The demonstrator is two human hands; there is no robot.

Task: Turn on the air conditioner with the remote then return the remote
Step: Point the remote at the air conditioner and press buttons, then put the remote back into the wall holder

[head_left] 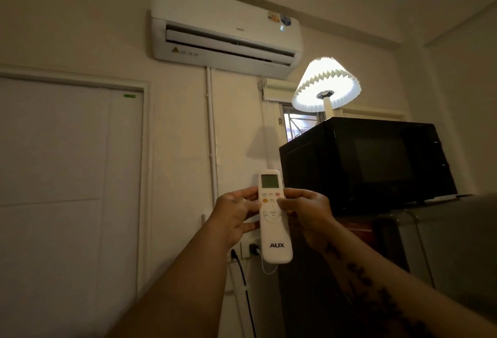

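Note:
A white AUX remote (274,233) is held upright in front of me, its small screen facing me. My left hand (236,216) grips its left edge. My right hand (306,216) grips its right edge, with the thumb lying over the buttons below the screen. High on the wall hangs the white air conditioner (223,23); its louvre is open and a small lit digit shows on its front panel at the right.
A black microwave (368,163) stands at the right with a lit pleated lamp (326,83) on top. A white door (70,176) fills the left wall. A wall socket with plugs and cables (247,251) sits behind the remote. A pipe (212,136) runs down the wall.

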